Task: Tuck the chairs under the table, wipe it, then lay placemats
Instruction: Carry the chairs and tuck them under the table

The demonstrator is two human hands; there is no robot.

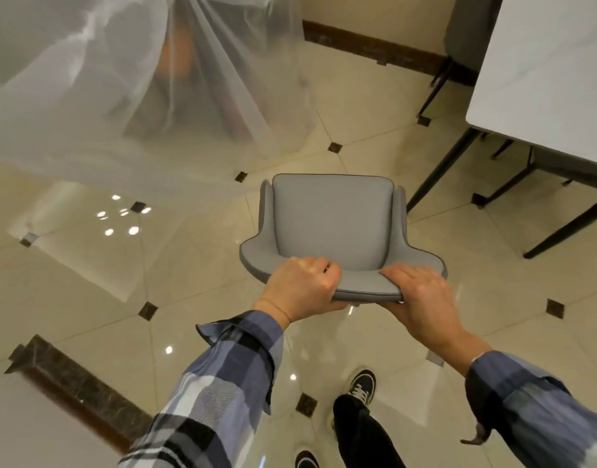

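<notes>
The left hand (299, 285) is curled round the top edge of the grey chair (331, 228)'s backrest, and the right hand (422, 292) clamps the same edge a little further along, fingers draped over the front. The chair is out on the tiled floor (189, 271), near the white tabletop (543, 76) at the right but not yet under it, and turned away from it. Tucking seems to be the step in hand. The risk I see: swinging it round, the chair could catch the table's slanted dark leg (439, 173), or skid on the glossy tiles, since both hands hold only the backrest
</notes>
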